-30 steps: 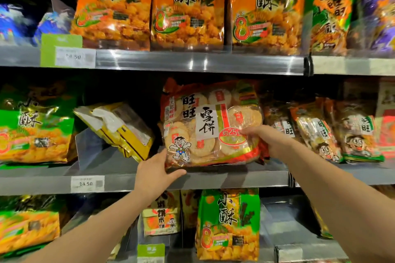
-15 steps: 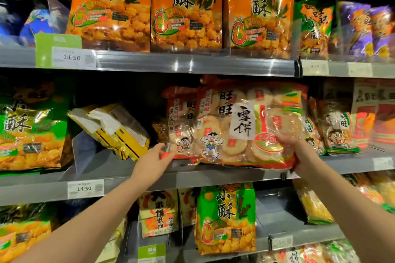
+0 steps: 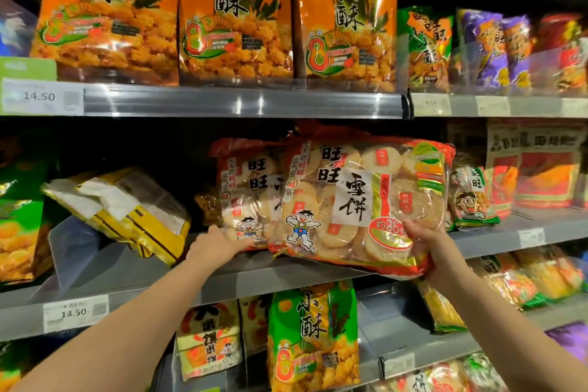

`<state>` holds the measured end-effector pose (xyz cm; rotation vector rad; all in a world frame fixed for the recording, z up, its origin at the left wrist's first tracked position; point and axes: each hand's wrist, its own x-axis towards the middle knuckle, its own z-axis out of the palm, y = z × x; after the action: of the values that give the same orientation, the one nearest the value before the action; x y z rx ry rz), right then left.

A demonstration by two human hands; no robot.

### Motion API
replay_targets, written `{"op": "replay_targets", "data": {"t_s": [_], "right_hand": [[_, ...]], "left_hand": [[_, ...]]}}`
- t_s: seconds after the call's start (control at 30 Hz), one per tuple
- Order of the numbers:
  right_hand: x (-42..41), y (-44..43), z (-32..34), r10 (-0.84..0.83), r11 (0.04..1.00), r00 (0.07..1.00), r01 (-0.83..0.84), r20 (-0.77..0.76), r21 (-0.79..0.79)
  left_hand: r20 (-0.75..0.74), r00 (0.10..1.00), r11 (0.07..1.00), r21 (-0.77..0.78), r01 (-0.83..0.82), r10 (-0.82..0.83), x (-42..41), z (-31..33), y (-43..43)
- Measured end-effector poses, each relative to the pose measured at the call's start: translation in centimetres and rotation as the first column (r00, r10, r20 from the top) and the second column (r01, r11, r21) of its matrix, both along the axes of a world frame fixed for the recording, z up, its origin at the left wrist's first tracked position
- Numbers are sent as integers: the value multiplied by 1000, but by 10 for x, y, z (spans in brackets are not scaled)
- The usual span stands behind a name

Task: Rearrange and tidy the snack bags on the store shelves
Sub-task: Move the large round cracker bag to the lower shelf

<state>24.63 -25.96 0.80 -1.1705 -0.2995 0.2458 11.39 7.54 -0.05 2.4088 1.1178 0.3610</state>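
A big red-edged bag of round rice crackers [image 3: 356, 200] is held in front of the middle shelf [image 3: 254, 280], tilted, its lower edge past the shelf lip. My right hand [image 3: 426, 248] grips its lower right corner. Behind it, to the left, a second identical cracker bag [image 3: 245, 191] stands on the shelf. My left hand [image 3: 216, 245] rests at that bag's lower left corner, fingers on its bottom edge; whether it grips the bag is unclear.
A yellow bag [image 3: 127, 210] lies tipped over on the middle shelf's left, beside a clear divider [image 3: 73, 251]. Orange snack bags [image 3: 235, 19] line the top shelf. A green-orange bag [image 3: 315, 337] hangs below. Smaller cartoon packs [image 3: 471, 197] stand to the right.
My right hand carried the front cracker bag rightward, uncovering the second bag behind it. My left hand let go of the front bag and now touches the rear one.
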Motion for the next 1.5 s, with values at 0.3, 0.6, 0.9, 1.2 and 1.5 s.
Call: {"op": "replay_targets", "data": {"t_s": [0.3,0.6,0.9,1.2,1.5], "right_hand": [[-6,-16,-4,55,996,998,-53,-21,68],[-36,-52,-21,69,991,997,-64,-39,119],[-74,-88,-53,41,999,996,-39,-85,25],[-91,-127,-105,237,971,968,-234,-81,39],[-95,-183,-206,268,951,939,-293,-216,-93]], "left_hand": [[-23,991,990,-42,131,-132,-2,2,4],[-67,997,972,226,57,-43,-25,-7,-6],[144,987,810,586,-26,-72,-61,-29,-47],[420,881,972,169,162,-220,-116,-79,-157],[171,985,995,-95,45,-28,-145,-204,-244]]}}
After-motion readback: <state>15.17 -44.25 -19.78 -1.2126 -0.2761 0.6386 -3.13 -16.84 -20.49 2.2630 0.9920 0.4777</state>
